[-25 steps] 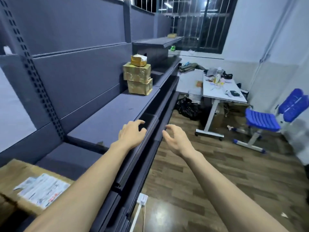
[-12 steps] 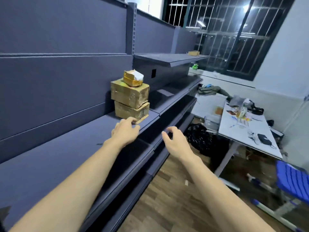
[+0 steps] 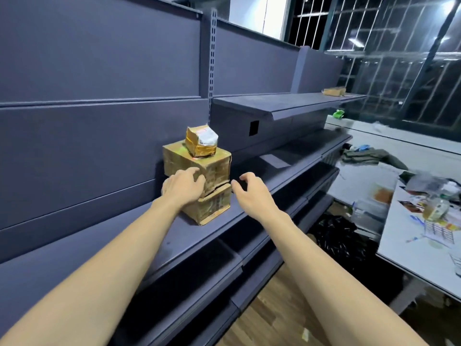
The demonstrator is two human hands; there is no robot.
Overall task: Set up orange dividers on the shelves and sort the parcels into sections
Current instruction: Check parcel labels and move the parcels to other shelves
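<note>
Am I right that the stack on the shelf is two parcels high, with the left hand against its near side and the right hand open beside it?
Not quite: the head view shows a stack three parcels high, with a small parcel on top. The left hand is against its near side, and the right hand is open beside it.

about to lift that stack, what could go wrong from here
The small foil-taped parcel with the white label sits loose and skewed on the middle brown cardboard box; it could topple. The bottom cardboard box overhangs the grey shelf edge. Only the left hand touches the stack; the right hand is still apart.
</note>
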